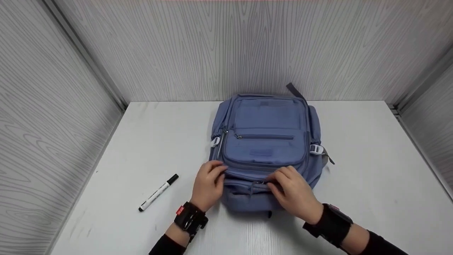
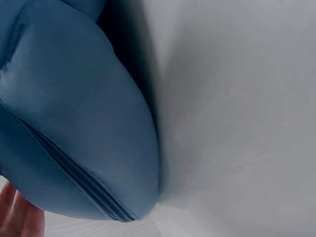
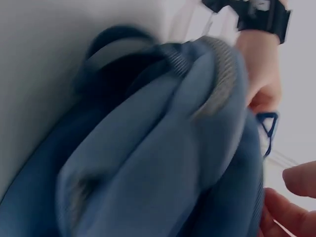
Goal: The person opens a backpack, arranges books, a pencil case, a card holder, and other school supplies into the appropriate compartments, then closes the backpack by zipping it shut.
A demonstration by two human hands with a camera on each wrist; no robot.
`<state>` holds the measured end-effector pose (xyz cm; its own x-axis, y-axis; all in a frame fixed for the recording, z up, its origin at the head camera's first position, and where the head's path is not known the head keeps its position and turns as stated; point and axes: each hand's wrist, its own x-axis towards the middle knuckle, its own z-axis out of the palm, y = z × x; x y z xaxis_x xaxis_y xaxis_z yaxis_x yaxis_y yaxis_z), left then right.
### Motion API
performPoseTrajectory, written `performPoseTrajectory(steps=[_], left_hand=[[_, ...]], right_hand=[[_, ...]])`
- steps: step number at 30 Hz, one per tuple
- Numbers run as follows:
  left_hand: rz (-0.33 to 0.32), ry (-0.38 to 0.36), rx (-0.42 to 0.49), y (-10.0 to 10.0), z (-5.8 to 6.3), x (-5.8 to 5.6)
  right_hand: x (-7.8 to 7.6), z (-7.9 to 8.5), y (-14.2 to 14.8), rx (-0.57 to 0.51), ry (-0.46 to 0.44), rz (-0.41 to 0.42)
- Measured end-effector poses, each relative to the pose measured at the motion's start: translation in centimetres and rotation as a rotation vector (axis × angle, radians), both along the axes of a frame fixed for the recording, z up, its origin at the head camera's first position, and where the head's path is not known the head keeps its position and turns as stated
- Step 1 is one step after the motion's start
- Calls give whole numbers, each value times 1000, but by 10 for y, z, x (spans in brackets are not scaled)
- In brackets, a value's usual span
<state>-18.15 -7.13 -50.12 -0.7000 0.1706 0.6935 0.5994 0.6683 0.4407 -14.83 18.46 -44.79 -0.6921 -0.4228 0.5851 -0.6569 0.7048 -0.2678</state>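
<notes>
A blue backpack (image 1: 265, 148) lies front side up on the white table, its bottom edge away from the viewer not certain. My left hand (image 1: 209, 180) grips the fabric at the near left corner, beside a zipper. In the left wrist view only fingertips (image 2: 22, 212) show past the bag (image 2: 89, 113). At the near edge, my right hand (image 1: 293, 191) is beside a zipper slider (image 1: 261, 182) with a hanging loop pull. From the right wrist, thumb and fingers (image 3: 279, 207) stand apart against the blurred bag (image 3: 153, 163), the loop pull (image 3: 269, 131) hanging free.
A white marker (image 1: 157, 193) with black ends lies on the table (image 1: 170, 131), left of the left hand. Grey wood-grain panels (image 1: 212, 49) enclose the table at the back and sides. A loose strap (image 1: 295, 91) sticks out behind the bag.
</notes>
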Motion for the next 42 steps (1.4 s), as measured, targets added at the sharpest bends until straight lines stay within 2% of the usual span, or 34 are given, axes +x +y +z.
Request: performPoseTrajectory(steps=[4,7,10,15,21,26,32,37,42], left_hand=[[-24,61,-42,13,8,11],[-70,60,-85,27,17,23],[-83,36,-133,41,24,32],[-26,-23,-187,55,31,39],[24,-109,-167,62,35,45],[57,-149,-94,66,38,48],[38,-216,77,77,42,53],[-2,-311,240,86,47,54],[-23,-406,350,93,51,56]], right_hand=[[-3,-2,12,32,39,-31],[-3,-3,16,34,29,-50],[-1,-3,17,19,-3,-83],[4,-1,15,-24,-62,-138],[8,-1,11,-87,-108,-185],[12,-2,5,-151,-133,-218],[15,-3,-7,-199,-148,-251],[14,-7,-15,-243,-106,-294],[13,-14,-19,-278,-56,-331]])
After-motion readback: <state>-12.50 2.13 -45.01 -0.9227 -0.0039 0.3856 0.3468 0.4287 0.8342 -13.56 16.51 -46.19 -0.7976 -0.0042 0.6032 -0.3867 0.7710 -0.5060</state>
